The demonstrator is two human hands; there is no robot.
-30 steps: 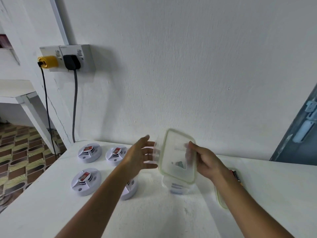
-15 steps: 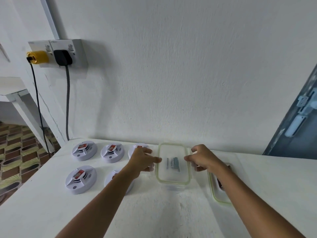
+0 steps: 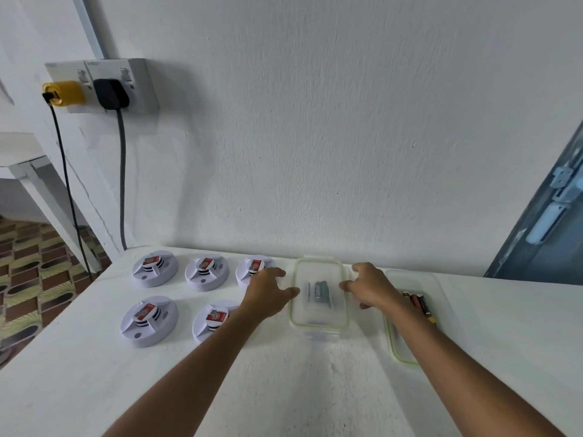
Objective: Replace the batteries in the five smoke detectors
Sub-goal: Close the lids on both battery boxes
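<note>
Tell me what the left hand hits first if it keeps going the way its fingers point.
The left hand points right at the clear box; its fingers look already at the box's left wall, so it likely meets that first.

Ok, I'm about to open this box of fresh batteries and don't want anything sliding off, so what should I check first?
1. Clear container flat on the table: ok.
2. Lid on and latched: cannot tell.
3. Left hand and right hand on opposite sides of it: ok.
4. Green batteries inside: ok.
5. Five smoke detectors laid out to the left, clear of the container: ok.
6. Second container with dark batteries kept separate: ok.
</note>
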